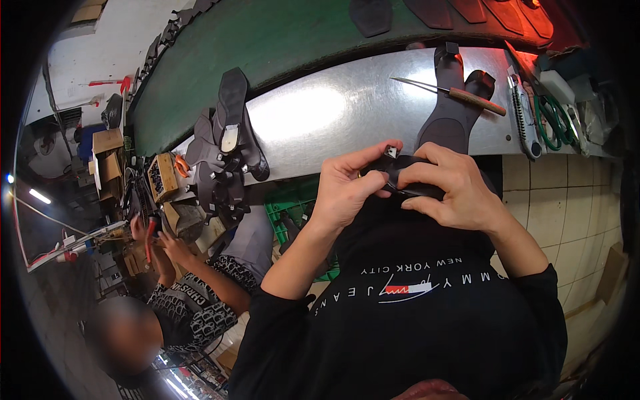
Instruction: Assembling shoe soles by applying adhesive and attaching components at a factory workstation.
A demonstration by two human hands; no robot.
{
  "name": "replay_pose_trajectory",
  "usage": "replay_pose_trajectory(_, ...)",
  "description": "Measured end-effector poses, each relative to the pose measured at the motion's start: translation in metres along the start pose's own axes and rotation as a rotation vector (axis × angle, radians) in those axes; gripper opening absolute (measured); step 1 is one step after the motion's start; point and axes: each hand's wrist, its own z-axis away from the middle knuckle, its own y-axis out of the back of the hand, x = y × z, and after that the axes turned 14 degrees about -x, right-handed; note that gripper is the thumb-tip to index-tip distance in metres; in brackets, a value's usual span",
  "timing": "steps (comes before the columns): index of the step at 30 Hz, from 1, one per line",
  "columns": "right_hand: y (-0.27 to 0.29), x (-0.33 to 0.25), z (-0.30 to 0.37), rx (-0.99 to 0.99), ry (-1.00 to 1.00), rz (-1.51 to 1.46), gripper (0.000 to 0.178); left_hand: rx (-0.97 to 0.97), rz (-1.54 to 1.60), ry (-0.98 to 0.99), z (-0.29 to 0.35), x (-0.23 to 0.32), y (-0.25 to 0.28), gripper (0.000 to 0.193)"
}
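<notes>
Dark shoe piece [392,171] sits pinched between our left hand [341,190] and right hand [459,185], near the metal surface [373,110]; on that surface lies an awl [479,102], beyond it a green surface [293,40], left of it a co-worker [207,303]

I look through one head-worn wide fisheye, near and above the hands [457,183], facing steeply down, with the counter [373,110] beyond them and the black shirt [440,333] on their near side.
</notes>
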Motion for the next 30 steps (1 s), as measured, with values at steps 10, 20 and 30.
replay_pose_trajectory(10,-0.015,0.001,0.0,0.247,0.135,0.151,0.022,0.009,0.287,0.129,0.002,0.009,0.003,0.042)
replay_pose_trajectory(20,-0.018,-0.009,0.002,0.289,0.072,0.06,0.022,-0.028,0.189,0.095,0.007,-0.001,0.008,0.042)
replay_pose_trajectory(30,-0.012,-0.002,0.006,0.241,-0.009,0.115,0.018,-0.09,-0.01,0.14,0.009,0.0,0.005,0.03)
